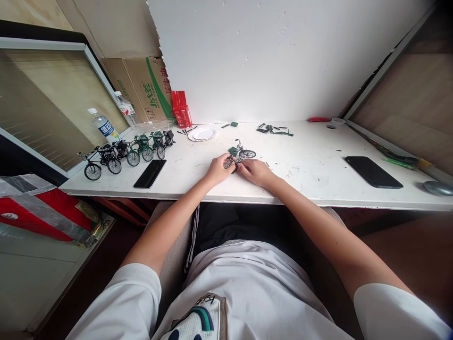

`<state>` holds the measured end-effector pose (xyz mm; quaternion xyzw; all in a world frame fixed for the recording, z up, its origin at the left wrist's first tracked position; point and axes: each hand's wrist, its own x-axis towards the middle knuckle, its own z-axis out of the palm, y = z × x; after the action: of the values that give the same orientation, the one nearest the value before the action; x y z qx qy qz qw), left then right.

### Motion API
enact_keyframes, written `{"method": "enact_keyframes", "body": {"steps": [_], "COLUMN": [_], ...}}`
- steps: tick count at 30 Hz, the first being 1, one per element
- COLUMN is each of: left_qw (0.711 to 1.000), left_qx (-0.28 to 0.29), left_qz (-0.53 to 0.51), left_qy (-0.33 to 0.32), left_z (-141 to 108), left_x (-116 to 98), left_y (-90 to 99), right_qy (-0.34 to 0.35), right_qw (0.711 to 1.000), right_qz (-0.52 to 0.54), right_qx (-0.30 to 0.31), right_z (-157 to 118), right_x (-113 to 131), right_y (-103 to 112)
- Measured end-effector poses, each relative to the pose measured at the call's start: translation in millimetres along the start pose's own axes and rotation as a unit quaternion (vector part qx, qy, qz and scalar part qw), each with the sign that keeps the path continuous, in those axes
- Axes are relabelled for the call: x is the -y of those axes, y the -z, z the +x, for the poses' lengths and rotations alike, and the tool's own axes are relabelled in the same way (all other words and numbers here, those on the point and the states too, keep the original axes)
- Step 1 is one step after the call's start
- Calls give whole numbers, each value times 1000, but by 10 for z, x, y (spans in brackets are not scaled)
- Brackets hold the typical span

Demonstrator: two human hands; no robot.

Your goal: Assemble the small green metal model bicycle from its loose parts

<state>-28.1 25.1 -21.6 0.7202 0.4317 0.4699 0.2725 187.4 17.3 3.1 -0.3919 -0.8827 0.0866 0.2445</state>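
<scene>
A small black model bicycle (pixel 247 154) is between my hands near the middle of the table's front, its front wheel and handlebar pointing away to the right. My left hand (pixel 218 170) is closed on its rear end, by the back wheel. From the other side, my right hand (pixel 259 172) pinches the lower part of the frame near the seat. My fingers hide much of the bicycle's middle. Just behind my left fingertips lies a green piece (pixel 232 150); whether it is joined to the bicycle I cannot tell.
Several finished model bicycles (pixel 132 157) stand at the left, before bottles (pixel 106 126). A phone (pixel 150 174) lies near them, another phone (pixel 373 172) at right. Loose black and green parts (pixel 275 130), white plates (pixel 202 134) and a red box (pixel 181 109) sit along the back.
</scene>
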Motion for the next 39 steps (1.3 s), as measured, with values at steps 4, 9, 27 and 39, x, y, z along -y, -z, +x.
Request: {"method": "enact_keyframes", "body": {"steps": [4, 9, 27, 39], "left_qw": [1000, 1000, 1000, 1000], "left_qx": [-1, -1, -3, 0], "left_qz": [4, 7, 2, 2], "left_qy": [3, 4, 7, 17], "left_z": [1, -1, -3, -21], "left_x": [6, 0, 28, -64], "left_y": [-3, -4, -11, -4], "right_qy": [-8, -13, -10, -10], "right_qw": [1000, 1000, 1000, 1000], "right_qz": [-2, 0, -12, -18], "right_qx": [2, -1, 7, 8], "right_z": [-5, -9, -7, 0], "right_x": [10, 23, 14, -24], "right_y": [2, 13, 10, -6]}}
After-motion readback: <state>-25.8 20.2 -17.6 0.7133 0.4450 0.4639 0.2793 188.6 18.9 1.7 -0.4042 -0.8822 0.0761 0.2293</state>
